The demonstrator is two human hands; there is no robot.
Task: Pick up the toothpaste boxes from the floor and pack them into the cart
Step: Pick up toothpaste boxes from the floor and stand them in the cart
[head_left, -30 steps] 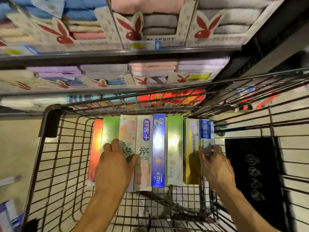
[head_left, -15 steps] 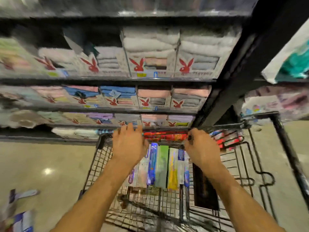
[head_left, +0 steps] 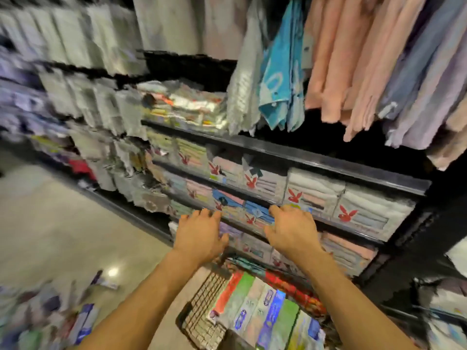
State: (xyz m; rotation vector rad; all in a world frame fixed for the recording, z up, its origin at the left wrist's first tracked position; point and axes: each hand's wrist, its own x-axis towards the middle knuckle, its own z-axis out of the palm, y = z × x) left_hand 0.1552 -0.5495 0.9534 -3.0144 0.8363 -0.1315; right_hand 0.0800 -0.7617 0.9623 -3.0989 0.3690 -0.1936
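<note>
The wire cart (head_left: 204, 306) is at the bottom middle, with a row of several toothpaste boxes (head_left: 257, 306) lying side by side in it. My left hand (head_left: 199, 233) and my right hand (head_left: 290, 231) hover above the cart's far end, in front of the shelves, fingers loosely spread and holding nothing. More toothpaste boxes (head_left: 83, 322) lie scattered on the floor at the bottom left, strongly blurred, and one lone box (head_left: 106, 281) lies a little nearer the cart.
A black shelf unit (head_left: 316, 157) with boxed towels stands right behind the cart. Towels (head_left: 336, 59) hang above at the right. Shiny beige floor (head_left: 63, 223) stretches to the left along the aisle. The picture is motion-blurred.
Both hands have left the boxes in the cart and risen over its far end. The view has swung up and to the left, bringing the floor boxes into sight.
</note>
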